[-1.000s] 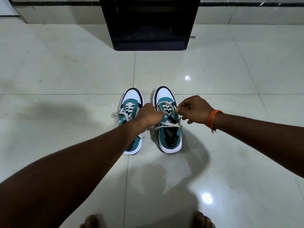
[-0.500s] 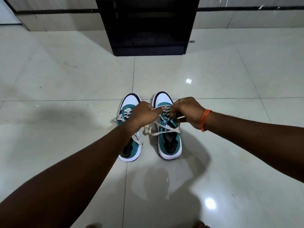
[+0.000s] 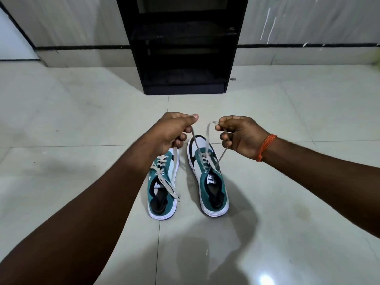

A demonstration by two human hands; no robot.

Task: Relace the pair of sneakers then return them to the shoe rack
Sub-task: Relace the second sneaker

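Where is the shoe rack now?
In the head view, the black shoe rack stands top centre against the wall, beyond the two sneakers on the floor.

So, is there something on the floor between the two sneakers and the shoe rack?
Nothing visible. The tiled floor between the sneakers and the black shoe rack is bare; only both hands, holding lace ends, hover above it.
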